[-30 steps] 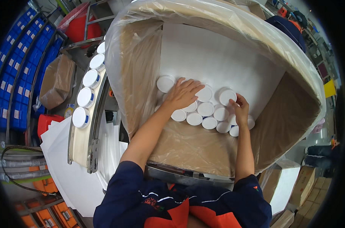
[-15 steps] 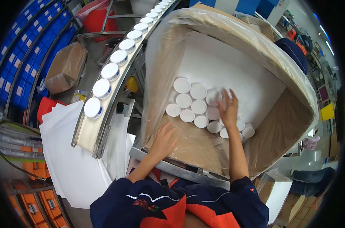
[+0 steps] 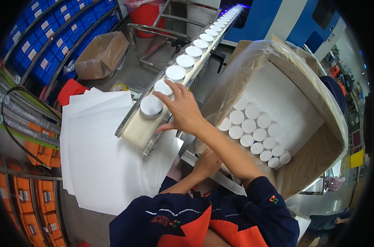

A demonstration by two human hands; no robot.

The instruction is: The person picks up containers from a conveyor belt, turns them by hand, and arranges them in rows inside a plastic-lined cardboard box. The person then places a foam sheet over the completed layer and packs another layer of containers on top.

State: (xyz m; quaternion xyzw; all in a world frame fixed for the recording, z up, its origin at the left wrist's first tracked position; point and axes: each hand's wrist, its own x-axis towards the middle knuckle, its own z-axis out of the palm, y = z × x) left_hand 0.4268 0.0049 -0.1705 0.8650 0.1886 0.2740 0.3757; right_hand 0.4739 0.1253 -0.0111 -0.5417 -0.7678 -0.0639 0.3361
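Observation:
A row of round white-lidded jars with blue on their sides stands on a narrow conveyor (image 3: 138,131). My right hand (image 3: 180,108) reaches across its near end, thumb and fingers spread. Its fingertips are close to the second jar (image 3: 163,87), and the frontmost jar (image 3: 151,106) stands beside the thumb side. I cannot see any jar lifted in it. My left hand (image 3: 207,162) is low at the near edge of a plastic-lined carton (image 3: 286,179), its fingers mostly hidden behind my right forearm. Several white-lidded jars (image 3: 248,126) stand packed together inside the carton.
White sheets (image 3: 108,164) lie stacked left of and below the conveyor. Beyond them are a brown carton (image 3: 101,55), a red bin (image 3: 147,18) and racks of blue bins (image 3: 44,31). Orange drawers (image 3: 26,206) stand at the lower left. A metal bar (image 3: 224,181) runs before the lined carton.
My right hand has moved left from the jars in the carton to the conveyor. My left hand now sits below my right forearm. The view has turned left.

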